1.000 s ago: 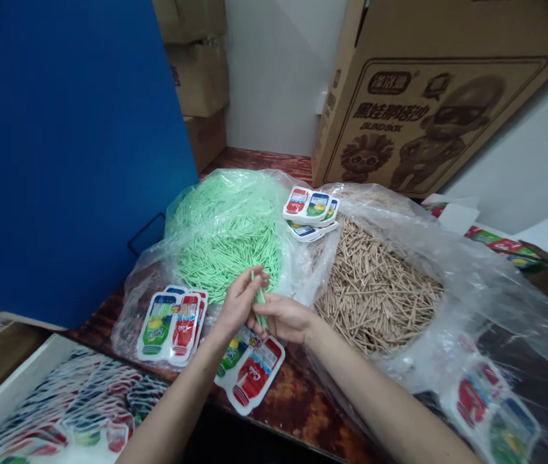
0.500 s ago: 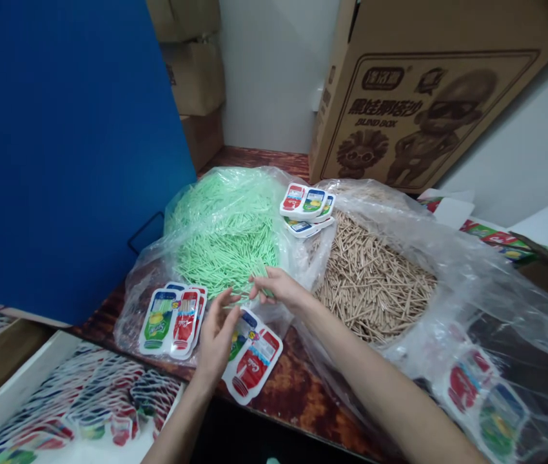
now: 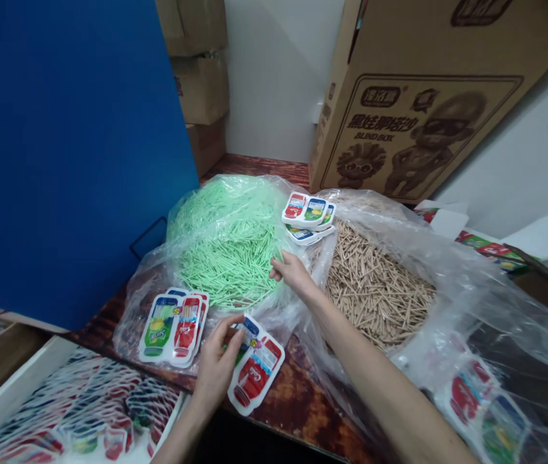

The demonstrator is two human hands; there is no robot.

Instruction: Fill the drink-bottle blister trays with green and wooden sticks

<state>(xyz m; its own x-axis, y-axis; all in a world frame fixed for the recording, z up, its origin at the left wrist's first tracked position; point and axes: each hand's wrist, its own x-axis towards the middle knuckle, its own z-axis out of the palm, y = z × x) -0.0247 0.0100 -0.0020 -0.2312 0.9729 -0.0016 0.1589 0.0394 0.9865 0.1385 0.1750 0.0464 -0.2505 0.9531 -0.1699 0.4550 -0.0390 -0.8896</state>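
Observation:
My left hand rests on a bottle-printed blister tray at the table's near edge, fingers curled round its left part. My right hand reaches over the pile of green sticks in an open clear bag, fingertips pinched at the pile's right edge; whether sticks are in them is hidden. A small stack of filled trays lies left of my left hand.
A second bag holds plain wooden sticks on the right. More trays sit between the bags. A box of empty trays is at lower left. A blue panel and a large cardboard box stand behind.
My hands have parted: the left dropped onto the tray near the table edge, and the right moved up and right to the green stick pile.

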